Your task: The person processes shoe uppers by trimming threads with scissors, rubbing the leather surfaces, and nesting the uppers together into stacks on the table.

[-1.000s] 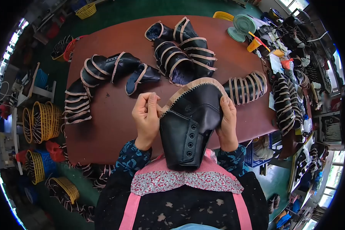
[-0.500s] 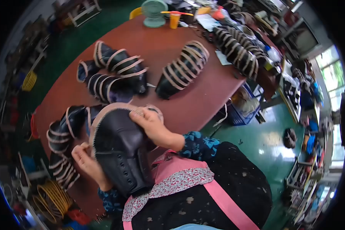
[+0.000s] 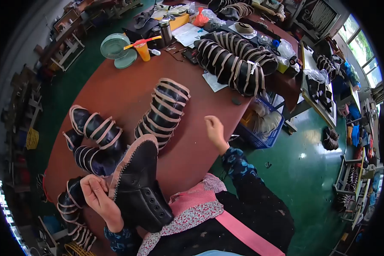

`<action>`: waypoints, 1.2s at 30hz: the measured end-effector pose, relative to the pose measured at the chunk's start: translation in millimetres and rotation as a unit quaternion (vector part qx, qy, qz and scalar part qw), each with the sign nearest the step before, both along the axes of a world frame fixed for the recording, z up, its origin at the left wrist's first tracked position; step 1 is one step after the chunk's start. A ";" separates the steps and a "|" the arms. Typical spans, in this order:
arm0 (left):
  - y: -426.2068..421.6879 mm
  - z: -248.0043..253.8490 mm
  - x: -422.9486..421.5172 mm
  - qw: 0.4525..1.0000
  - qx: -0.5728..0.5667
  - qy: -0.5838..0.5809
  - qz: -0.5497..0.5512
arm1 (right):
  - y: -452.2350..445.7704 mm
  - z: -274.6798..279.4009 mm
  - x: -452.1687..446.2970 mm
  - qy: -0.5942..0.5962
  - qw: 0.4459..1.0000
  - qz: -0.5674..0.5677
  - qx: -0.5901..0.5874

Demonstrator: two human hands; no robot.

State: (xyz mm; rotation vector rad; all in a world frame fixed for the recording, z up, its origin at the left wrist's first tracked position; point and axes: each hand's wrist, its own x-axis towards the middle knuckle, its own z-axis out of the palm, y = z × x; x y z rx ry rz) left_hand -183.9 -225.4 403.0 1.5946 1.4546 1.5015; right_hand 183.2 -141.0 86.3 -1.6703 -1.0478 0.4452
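Observation:
A black leather shoe upper [image 3: 143, 183] with a tan zigzag-stitched edge and a row of eyelets is at my left hand [image 3: 101, 197], whose closed fingers grip its left edge. The upper stands tilted against the apron at my lap. My right hand [image 3: 216, 131] is away from the upper, over the table's right edge, with its fingers curled together; whether something small is between them cannot be made out. Beyond the upper, a nested stack of black uppers with tan edges [image 3: 164, 112] lies on the red-brown table [image 3: 196, 106].
More stacked uppers lie at the table's left [image 3: 97, 128] and right back [image 3: 232, 62]. A green fan [image 3: 115, 46], an orange cup [image 3: 143, 52] and metal flasks [image 3: 165, 30] stand at the back. A blue crate [image 3: 266, 138] is beside the right edge.
My right hand has let go of the upper and moved out to the right. The view has swung to the right. My left hand still holds the upper, now turned more sideways.

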 end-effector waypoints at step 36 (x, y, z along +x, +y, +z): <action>73.0 -45.6 101.1 0.986 -0.109 -0.085 0.094 | 99.0 -19.2 182.4 -0.361 0.835 0.353 -0.219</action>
